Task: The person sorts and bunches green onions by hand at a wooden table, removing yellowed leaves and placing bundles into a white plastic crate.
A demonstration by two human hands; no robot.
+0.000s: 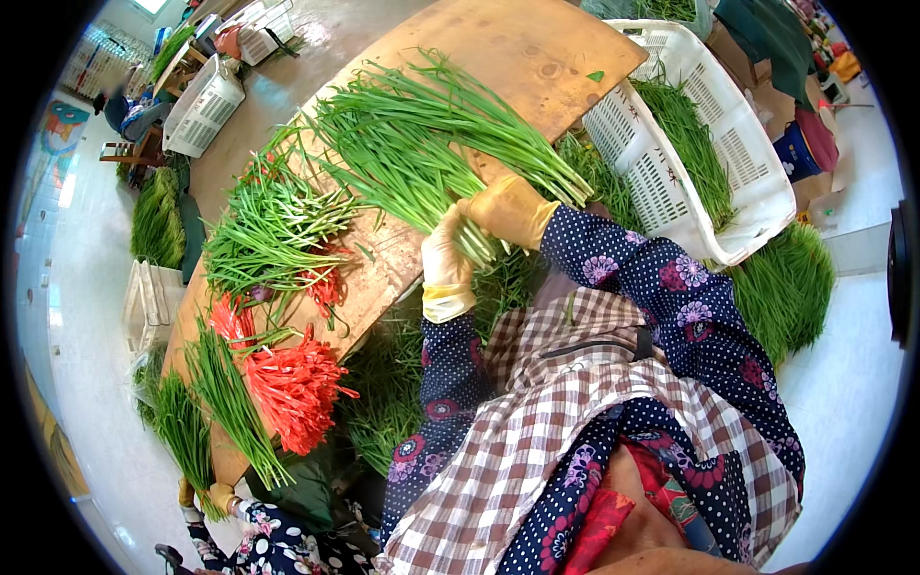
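Note:
A bunch of long green garlic chives (pixel 407 168) lies across the wooden board with its pale stem ends toward me, just past the near edge. My left hand (pixel 447 254), in a pale yellow glove, is closed round those stems. Against them from the right presses my right hand (pixel 515 209), also gloved, its fingers curled at the bunch; part of its grip is hidden. More chives (pixel 537 153) reach past my right hand. Left of the bunch sits a loose heap of chives (pixel 278 235), and nearer stands a thick bundle of red ties (pixel 295 388).
The wooden board (pixel 522 48) curves across in front of me. A white slotted crate (pixel 757 206) with chives stands at the right, beside a green heap (pixel 786 287). At lower left, another person's gloved hands (pixel 218 496) hold chives. Further crates (pixel 203 105) stand at far left.

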